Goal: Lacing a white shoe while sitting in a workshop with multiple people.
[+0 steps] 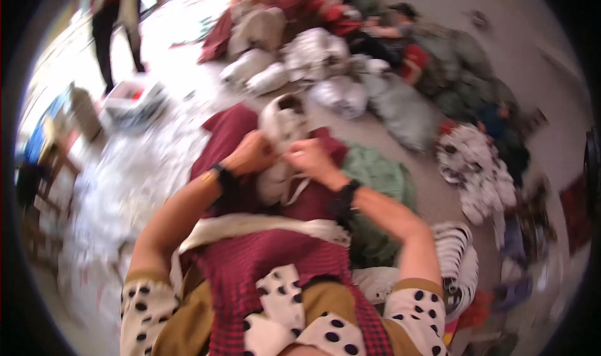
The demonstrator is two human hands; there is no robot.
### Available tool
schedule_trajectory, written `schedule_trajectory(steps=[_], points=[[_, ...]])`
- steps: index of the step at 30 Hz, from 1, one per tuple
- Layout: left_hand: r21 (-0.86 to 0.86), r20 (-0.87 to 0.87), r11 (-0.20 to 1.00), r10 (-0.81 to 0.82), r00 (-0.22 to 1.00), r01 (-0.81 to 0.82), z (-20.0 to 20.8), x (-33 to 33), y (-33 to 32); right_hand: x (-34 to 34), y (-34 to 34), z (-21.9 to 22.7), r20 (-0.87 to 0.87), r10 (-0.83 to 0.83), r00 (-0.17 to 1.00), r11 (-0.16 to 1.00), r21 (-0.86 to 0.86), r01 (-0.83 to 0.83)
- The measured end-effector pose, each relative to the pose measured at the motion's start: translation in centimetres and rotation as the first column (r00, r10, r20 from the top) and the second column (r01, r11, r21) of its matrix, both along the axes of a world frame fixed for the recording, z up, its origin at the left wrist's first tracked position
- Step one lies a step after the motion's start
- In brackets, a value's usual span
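Note:
A cream cloth bundle (282, 119) with a dark patch near its far end rests over the maroon cloth (226, 131) across my lap. My left hand (251, 152) is closed at the bundle's left side, its fingers bent inward. Close beside it, my right hand (310, 159) pinches at the middle of the bundle. The two hands almost meet, and blur hides exactly what lies between the fingertips. Below my right hand a thin white strip (299, 191) hangs down over the maroon cloth. Each wrist wears a dark band.
Green cloth (379, 178) lies right of my lap. Rolled pale bundles (269, 79) and a large heap of fabric (400, 106) lie ahead, near another person (400, 27). A white tub (133, 102) stands on crumpled clear plastic (131, 187) at left. A standing person's legs (103, 40) show at far left.

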State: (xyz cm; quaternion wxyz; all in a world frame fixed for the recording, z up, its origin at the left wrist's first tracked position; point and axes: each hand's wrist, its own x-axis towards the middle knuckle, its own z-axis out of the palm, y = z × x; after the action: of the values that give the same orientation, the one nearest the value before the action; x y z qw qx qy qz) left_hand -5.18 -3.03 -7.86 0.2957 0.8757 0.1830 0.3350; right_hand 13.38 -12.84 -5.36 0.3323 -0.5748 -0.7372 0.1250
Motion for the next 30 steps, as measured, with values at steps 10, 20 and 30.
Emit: schedule_trajectory(steps=[10, 20, 30], points=[[-0.047, -0.041, 0.999, -0.002, 0.999, 0.000, 1.7, -1.9, -2.1, -2.4, -1.2, -0.5, 0.364, -0.168, 0.916, 0.982, 0.147, 0.122], [-0.152, -0.066, 0.988, 0.008, 0.998, -0.018, 1.9, -2.2, -1.7, -1.5, 0.0, 0.7, 0.360, -0.034, 0.932, 0.993, 0.118, -0.009], [-0.125, -0.027, 0.992, 0.024, 0.999, -0.028, 1.2, -2.3, -1.7, -3.0, -1.0, -0.8, 0.296, -0.165, 0.941, 0.980, 0.157, 0.123]])
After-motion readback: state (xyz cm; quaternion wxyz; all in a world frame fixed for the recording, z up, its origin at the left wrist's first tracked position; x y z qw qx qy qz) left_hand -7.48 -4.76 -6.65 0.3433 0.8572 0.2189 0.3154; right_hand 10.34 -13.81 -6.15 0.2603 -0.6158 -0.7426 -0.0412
